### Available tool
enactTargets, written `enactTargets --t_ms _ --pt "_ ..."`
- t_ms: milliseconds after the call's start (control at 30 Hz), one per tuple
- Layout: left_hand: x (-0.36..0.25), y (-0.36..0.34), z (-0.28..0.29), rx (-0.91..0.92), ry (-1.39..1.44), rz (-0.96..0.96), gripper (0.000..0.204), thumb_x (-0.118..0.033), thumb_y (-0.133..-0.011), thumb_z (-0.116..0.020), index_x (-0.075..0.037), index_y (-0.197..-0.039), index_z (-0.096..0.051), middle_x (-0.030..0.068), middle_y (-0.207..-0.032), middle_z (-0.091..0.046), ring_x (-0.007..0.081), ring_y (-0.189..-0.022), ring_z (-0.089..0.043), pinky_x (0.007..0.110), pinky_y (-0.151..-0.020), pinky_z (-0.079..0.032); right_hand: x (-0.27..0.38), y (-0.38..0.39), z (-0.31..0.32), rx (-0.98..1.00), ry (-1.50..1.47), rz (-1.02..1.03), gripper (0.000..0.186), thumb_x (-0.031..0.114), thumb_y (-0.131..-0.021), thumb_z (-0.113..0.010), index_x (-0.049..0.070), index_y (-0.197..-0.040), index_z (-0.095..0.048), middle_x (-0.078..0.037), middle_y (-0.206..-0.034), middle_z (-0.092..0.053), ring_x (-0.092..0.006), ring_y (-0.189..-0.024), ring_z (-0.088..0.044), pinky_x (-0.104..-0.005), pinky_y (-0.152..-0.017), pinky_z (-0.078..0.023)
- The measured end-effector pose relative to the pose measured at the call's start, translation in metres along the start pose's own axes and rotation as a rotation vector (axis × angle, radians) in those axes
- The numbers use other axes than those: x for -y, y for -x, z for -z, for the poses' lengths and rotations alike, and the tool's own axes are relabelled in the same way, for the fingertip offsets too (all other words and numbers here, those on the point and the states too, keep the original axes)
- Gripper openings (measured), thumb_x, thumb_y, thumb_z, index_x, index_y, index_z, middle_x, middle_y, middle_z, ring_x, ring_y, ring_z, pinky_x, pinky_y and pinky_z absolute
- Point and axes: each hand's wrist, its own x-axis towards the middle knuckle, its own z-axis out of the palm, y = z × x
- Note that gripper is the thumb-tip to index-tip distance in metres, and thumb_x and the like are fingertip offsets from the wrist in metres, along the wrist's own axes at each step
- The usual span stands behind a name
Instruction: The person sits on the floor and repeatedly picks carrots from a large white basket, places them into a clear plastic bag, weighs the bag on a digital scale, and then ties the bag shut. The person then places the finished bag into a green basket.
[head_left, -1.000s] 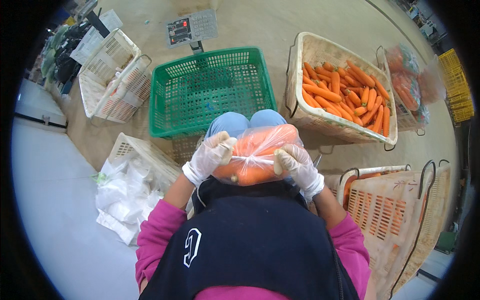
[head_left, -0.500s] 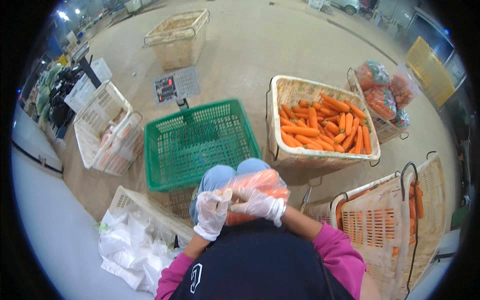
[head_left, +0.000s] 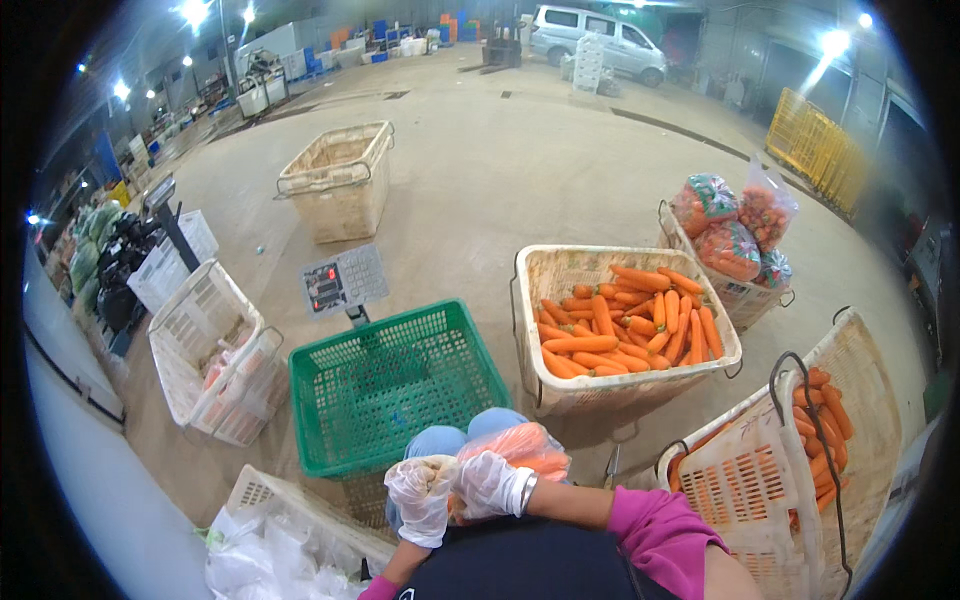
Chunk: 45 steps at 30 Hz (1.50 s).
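Observation:
A clear plastic bag of carrots (head_left: 525,445) lies on my lap across my knees. My right hand (head_left: 492,484), in a thin see-through glove, is closed on the near side of the bag. Beside it, my left hand (head_left: 418,492), gloved too, is curled with its fingers together at the bag's left end; the film it pinches is mostly hidden. Just beyond my knees is a green plastic basket (head_left: 397,467) with nothing in it, in front of a scale display (head_left: 343,282). To the right stands a white crate (head_left: 630,385) of loose carrots (head_left: 620,335).
Bagged carrots (head_left: 728,250) fill a crate at the far right. Nearer right, crates (head_left: 745,470) hold more carrots. At left are a white crate (head_left: 200,350) and a pile of white plastic bags (head_left: 250,560). An off-white crate (head_left: 350,200) stands farther out; a van (head_left: 598,45) is parked behind.
My view has tilted up, so everything sits lower and more of the far floor shows. My left hand has curled in more at the bag's end; the bag stays on my lap.

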Motion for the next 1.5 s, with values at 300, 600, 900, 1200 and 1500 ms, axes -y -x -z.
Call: enactTargets --t_ms 300,600,900,1200,1500 --pt "0.006 0.003 -0.003 0.247 -0.111 0.008 0.023 -0.025 -0.083 -0.065 -0.007 -0.094 -0.059 0.0106 -0.076 -0.061 0.0279 -0.066 -0.06 0.037 -0.058 -0.046 -0.051 -0.009 -0.042 0.11 -0.398 0.014 0.026 0.026 -0.093 -0.044 0.011 -0.109 -0.058 -0.01 -0.1 -0.062 -0.0195 -0.08 -0.06 -0.0282 -0.071 -0.046" --pt "0.014 0.021 -0.007 0.335 -0.295 -0.153 0.022 -0.029 -0.078 -0.068 -0.009 -0.087 -0.064 0.0106 -0.072 -0.062 0.0296 -0.065 -0.06 0.039 -0.058 -0.047 -0.052 0.002 -0.007 0.374 -1.376 -0.257 0.031 0.034 -0.089 -0.049 0.008 -0.092 -0.064 0.001 -0.071 -0.061 -0.0092 -0.057 -0.054 -0.0218 -0.049 -0.039" --pt "0.019 0.029 -0.002 0.219 0.32 0.718 0.014 -0.017 -0.084 -0.061 -0.003 -0.087 -0.063 0.0029 -0.076 -0.064 0.0136 -0.066 -0.06 0.028 -0.058 -0.047 -0.016 0.009 -0.051 -0.664 -0.406 -0.219 0.035 0.015 -0.076 -0.066 0.011 -0.109 -0.055 -0.006 -0.095 -0.06 -0.0268 -0.078 -0.06 -0.0328 -0.062 -0.049" --pt "0.034 -0.013 0.012 0.882 0.2 0.785 0.011 -0.014 -0.084 -0.059 -0.006 -0.09 -0.065 -0.0015 -0.077 -0.064 0.0173 -0.062 -0.059 0.034 -0.058 -0.048 -0.006 0.017 -0.033 -0.644 -0.066 -0.023 0.047 0.022 -0.082 -0.056 0.019 -0.128 -0.047 -0.007 -0.081 -0.057 -0.0189 -0.068 -0.06 -0.0337 -0.049 -0.048" --pt "0.064 -0.005 0.005 0.903 0.877 0.786 0.02 -0.011 -0.083 -0.06 -0.005 -0.102 -0.064 0.0026 -0.094 -0.062 0.0196 -0.075 -0.059 0.034 -0.066 -0.048 -0.029 0.001 -0.014 -0.424 -0.17 0.103 0.057 0.033 -0.079 -0.061 0.02 -0.131 -0.043 -0.01 -0.111 -0.057 -0.0287 -0.091 -0.061 -0.0369 -0.073 -0.05"
